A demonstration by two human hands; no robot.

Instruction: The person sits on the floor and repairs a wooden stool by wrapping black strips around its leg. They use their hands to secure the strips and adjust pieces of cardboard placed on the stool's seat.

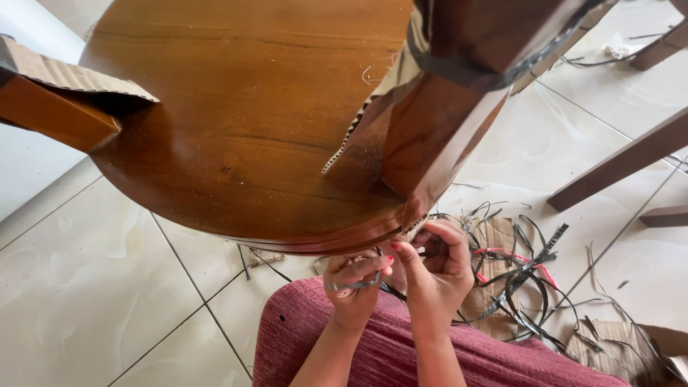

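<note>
Upturned round wooden table (236, 122), glossy brown, underside facing up, legs sticking toward camera, cardboard strips (68, 75) taped on legs; thick leg (437, 122) wrapped with dark tape. Its rim sits just above both hands, over a lap in reddish-pink fabric (373, 344). Left hand (355, 283) clenched on a thin dark strap (358, 284) right under the rim. Right hand (437, 261) pinching something at the rim edge by the leg base, can't tell what. Farther right, a heap of cut black and red straps (516, 276) on the tile floor (86, 287).

Glossy cream floor tiles (93, 287) with dark wooden furniture legs (616, 165) at right
</note>
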